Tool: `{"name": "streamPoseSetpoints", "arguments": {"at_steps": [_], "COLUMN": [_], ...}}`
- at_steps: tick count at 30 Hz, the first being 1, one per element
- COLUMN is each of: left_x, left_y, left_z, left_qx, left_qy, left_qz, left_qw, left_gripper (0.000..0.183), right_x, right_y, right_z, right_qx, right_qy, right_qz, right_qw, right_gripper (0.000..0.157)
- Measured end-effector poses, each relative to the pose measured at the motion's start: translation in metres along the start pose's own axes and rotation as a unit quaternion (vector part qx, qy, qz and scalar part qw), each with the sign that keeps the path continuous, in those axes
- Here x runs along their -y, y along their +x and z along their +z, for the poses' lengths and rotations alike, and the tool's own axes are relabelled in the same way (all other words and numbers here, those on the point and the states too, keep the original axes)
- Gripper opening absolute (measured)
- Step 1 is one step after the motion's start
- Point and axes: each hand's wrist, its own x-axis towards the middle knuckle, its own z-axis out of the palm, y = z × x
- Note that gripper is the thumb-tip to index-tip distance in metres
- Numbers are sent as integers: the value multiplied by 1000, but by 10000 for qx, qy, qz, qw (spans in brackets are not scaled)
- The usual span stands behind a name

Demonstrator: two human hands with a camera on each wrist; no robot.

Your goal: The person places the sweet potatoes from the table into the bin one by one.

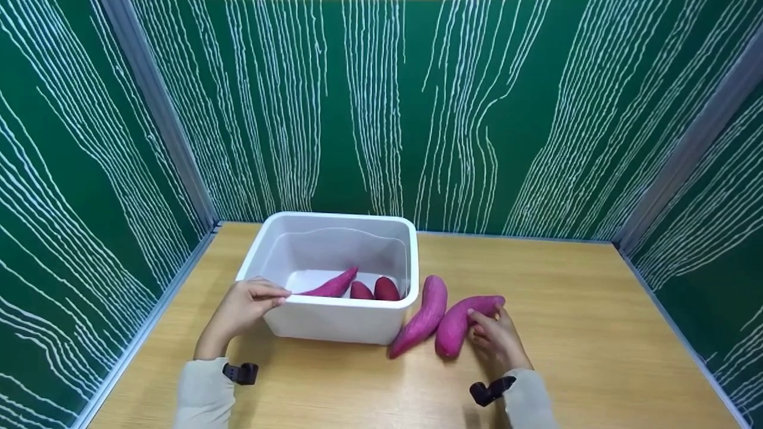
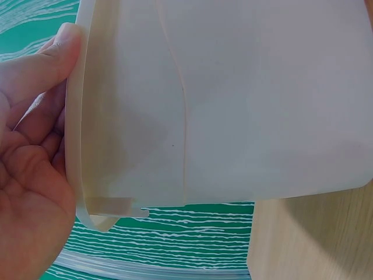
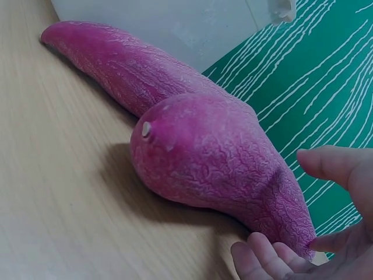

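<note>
My left hand [image 1: 253, 304] pinches the near-left rim of a white plastic bin [image 1: 340, 322]. In the left wrist view the thumb [image 2: 69, 42] lies at the rim and the other fingers curl beneath it. Inside the bin lie a pink sweet potato [image 1: 335, 285] and two darker red, rounded pieces, partly hidden by the front wall. Right of the bin, two curved pink sweet potatoes lie side by side on the table. My right hand [image 1: 498, 333] straddles the narrow end of the right-hand sweet potato [image 3: 204, 154], thumb apart from its skin; the other sweet potato [image 1: 426, 313] lies behind.
The bin stands on a wood-grain table [image 1: 536, 268], left of its middle. Green panels [image 1: 381, 119] with wavy white lines enclose the back and both sides, joined by grey metal posts [image 1: 673, 137]. Both wrists wear small black cameras.
</note>
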Motion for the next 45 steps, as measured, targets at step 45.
{"name": "streamPoseSetpoints", "arguments": {"at_steps": [45], "left_x": [0], "left_y": [0], "left_z": [0], "left_qx": [-49], "left_qy": [11], "left_qz": [146], "left_qw": [9999], "left_gripper": [13], "right_x": [-2], "right_y": [8], "right_z": [15], "right_qx": [-317], "right_qy": [-676], "right_qz": [-148], "right_qw": [9971], "right_gripper": [94]}}
